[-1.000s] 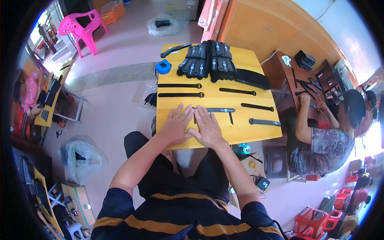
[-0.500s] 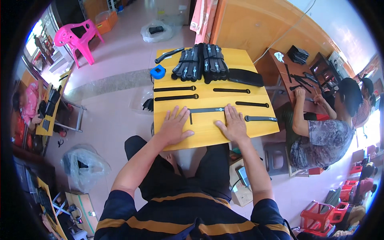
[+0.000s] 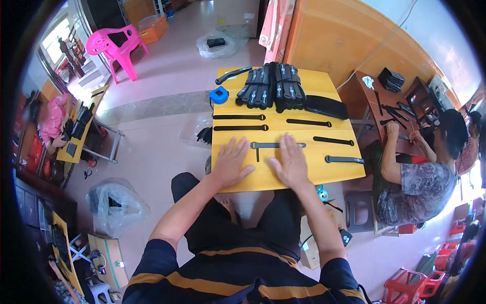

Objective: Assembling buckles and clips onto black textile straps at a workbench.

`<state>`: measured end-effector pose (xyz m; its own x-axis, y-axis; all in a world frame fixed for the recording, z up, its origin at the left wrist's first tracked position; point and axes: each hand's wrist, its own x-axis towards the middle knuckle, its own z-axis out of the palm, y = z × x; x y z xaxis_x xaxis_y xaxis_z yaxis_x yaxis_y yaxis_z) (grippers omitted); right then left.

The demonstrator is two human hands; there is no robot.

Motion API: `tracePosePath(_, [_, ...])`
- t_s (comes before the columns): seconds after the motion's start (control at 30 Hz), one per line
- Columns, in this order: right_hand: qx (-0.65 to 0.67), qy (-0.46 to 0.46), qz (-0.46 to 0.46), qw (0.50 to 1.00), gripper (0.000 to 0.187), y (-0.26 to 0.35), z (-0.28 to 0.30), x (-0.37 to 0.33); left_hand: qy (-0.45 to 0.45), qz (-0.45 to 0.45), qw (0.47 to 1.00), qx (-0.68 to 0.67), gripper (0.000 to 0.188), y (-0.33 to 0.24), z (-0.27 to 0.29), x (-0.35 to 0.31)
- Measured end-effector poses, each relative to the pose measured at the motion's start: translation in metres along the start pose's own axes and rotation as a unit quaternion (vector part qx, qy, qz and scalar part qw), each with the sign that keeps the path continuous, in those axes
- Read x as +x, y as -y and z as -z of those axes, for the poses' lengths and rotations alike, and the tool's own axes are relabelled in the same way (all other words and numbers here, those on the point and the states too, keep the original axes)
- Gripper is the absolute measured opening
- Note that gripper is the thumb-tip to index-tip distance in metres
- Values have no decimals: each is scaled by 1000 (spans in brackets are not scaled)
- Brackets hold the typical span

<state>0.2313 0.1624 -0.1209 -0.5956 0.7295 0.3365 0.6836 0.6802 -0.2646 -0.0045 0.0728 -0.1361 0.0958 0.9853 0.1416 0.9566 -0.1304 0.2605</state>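
A grey-black strap (image 3: 269,145) with a ring at its left end lies crosswise on the yellow table (image 3: 304,175), a short black strip (image 3: 257,155) below that end. My right hand (image 3: 291,164) lies flat, its fingers across the strap's right half; the tip shows beyond them. Just left of the ring, my left hand (image 3: 233,164) rests palm down on the tabletop, fingers spread, holding nothing. Around them lie single black straps: two at the left (image 3: 238,128), others at the right, including one strap (image 3: 309,122) above my right hand and a grey strap (image 3: 344,159) near the edge.
Bundled straps (image 3: 254,91) stand at the table's far side, beside a black pad (image 3: 326,107) and a blue tape measure (image 3: 219,95). A co-worker (image 3: 415,187) handles straps at a brown table (image 3: 367,91) on the right. A pink chair (image 3: 119,48) stands far left.
My right hand has slid left over the strap, uncovering its right tip. My left hand stays flat, a little farther from the ring. The whole view has shifted.
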Motion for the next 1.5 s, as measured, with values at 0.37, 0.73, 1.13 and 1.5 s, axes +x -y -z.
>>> tracePosePath(0.37, [7,66,36,997,76,18,-40,4,10,-44,999,6,72,-1,-8,6])
tracePosePath(0.73, [-88,88,-131,984,87,-27,-19,-5,34,-29,999,28,77,-2,-5,8])
tracePosePath(1.13, [56,69,38,995,66,29,-38,13,16,-32,999,12,80,-3,-6,7])
tracePosePath(1.5, [70,64,22,995,62,30,-41,12,12,-25,1000,7,69,-2,-10,8])
